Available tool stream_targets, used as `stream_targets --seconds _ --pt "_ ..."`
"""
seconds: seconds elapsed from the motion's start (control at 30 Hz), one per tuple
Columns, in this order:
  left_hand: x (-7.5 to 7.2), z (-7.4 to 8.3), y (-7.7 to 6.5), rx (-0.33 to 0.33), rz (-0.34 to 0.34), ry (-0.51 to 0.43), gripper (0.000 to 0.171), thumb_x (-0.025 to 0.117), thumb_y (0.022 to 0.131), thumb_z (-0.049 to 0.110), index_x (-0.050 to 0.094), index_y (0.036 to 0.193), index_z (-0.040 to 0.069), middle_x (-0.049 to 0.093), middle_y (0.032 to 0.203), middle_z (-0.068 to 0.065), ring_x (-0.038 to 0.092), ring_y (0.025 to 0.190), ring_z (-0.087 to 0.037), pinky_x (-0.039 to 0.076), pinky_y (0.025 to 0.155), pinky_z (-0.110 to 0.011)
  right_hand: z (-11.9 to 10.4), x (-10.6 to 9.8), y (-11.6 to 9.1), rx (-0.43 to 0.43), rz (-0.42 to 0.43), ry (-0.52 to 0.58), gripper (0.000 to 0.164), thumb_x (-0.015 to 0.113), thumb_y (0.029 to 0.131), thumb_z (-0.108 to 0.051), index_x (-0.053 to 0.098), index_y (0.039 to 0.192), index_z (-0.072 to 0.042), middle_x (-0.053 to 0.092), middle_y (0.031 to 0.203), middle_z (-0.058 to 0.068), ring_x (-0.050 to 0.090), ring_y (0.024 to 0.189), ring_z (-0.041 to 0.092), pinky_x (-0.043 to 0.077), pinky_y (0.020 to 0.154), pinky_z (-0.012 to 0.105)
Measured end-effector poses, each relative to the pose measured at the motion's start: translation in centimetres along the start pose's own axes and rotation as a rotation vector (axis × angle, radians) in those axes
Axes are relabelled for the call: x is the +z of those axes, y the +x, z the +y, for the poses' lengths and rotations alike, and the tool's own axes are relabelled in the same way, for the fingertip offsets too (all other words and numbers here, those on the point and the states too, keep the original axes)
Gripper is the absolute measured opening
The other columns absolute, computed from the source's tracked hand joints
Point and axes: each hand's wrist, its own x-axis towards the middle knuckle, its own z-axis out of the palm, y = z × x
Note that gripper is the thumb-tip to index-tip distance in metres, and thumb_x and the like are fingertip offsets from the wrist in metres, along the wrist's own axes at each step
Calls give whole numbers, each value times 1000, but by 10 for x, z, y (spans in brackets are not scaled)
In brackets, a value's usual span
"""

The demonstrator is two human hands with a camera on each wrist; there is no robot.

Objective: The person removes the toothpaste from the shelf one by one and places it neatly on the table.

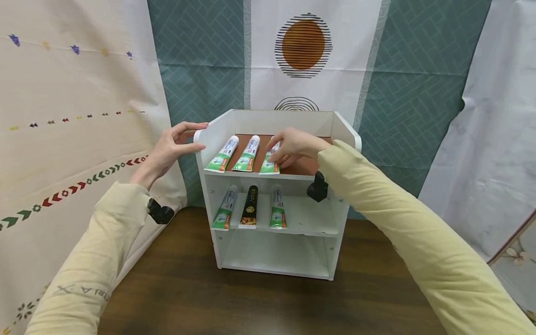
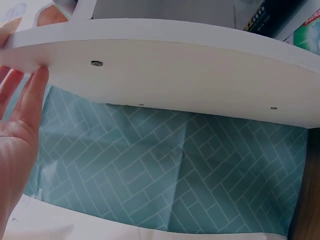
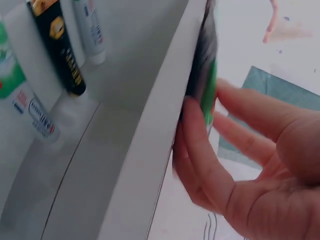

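A small white shelf unit stands on the table. My left hand grips the front edge of its left side panel, thumb and fingers on opposite faces. On the brown top surface, three green-and-white toothpaste tubes lie in a row: a left tube, a middle tube and a right tube. My right hand pinches the right tube between thumb and fingers; in the right wrist view that tube appears edge-on and blurred, partly hidden by the fingers.
On the middle shelf lie a green-and-white tube, a black toothpaste tube and another green-and-white tube. The bottom compartment is below. A dark wooden table supports the unit; patterned cloths hang behind and beside it.
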Motion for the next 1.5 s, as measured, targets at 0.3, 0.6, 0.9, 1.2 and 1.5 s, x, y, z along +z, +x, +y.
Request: stream_targets --seconds 0.3,0.6,0.9,1.2,1.5 --pt "1 -1 -1 32 -34 -2 50 68 75 -7 53 122 2 43 134 -7 40 117 -24 31 89 -38 -5 0 1 81 6 74 35 65 82 -2 57 116 1 54 100 16 56 72 18 50 66 29" --pt "8 -7 4 84 -4 -45 49 66 75 -10 54 120 5 42 133 -9 32 123 -24 21 97 -48 5 -10 -6 90 -3 203 34 62 85 -3 56 118 -1 55 104 14 52 65 14 47 59 23" --pt "10 -9 4 81 3 -48 48 66 76 -9 55 120 7 41 133 -8 30 124 -23 17 97 -50 13 -19 -20 67 -5 377 37 65 83 -6 57 120 -4 51 109 12 46 62 13 43 57 20" --pt "9 -12 1 85 10 -78 47 66 76 -9 56 119 7 42 132 -8 30 124 -24 15 98 -49 -1 -39 -45 53 51 494 44 62 83 1 51 125 -1 45 116 15 55 78 19 48 67 25" --pt "3 -13 -1 115 0 -99 45 64 75 -13 56 116 2 42 132 -12 31 125 -25 23 97 -43 -4 -75 -85 29 41 546 52 64 81 2 44 130 0 39 117 15 58 79 19 48 72 28"
